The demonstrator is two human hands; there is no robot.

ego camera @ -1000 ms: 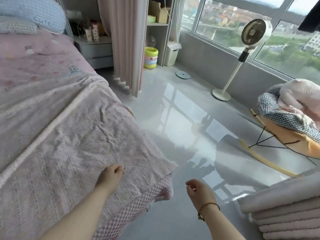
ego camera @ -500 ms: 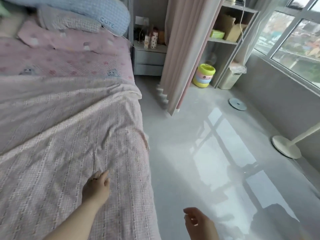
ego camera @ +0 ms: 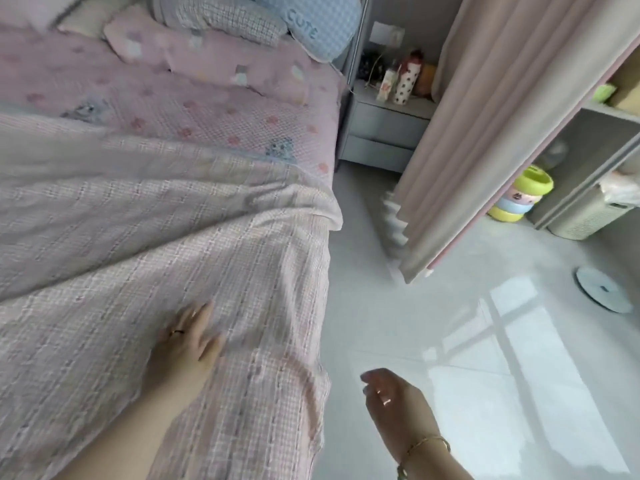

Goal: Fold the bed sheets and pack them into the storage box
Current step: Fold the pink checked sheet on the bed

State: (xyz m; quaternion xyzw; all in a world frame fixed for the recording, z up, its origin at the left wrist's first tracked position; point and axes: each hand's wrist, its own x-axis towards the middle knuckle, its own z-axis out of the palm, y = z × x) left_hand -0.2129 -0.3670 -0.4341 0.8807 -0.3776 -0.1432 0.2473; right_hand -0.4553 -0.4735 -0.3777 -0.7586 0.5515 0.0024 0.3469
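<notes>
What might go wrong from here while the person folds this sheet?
The sheet hangs over the edge toward the floor; it may slip down and get dirty. Only the left hand rests on it, the right hand is off it, so a fold may come out uneven.

Bed [ego camera: 358, 43] with pink checked sheet [ego camera: 138, 254], seemingly quilted cover [ego camera: 207, 109], pillows [ego camera: 242, 15] at head.

We saw the bed sheet [ego camera: 145, 244], a pale pink woven cloth with a fine check of lighter lines, spread over the bed from nine o'clock to the middle. A long slanting ridge crossed it. Its far corner lay rumpled toward one o'clock, and its right edge hung over the bedside down toward six o'clock, softly creased.
</notes>
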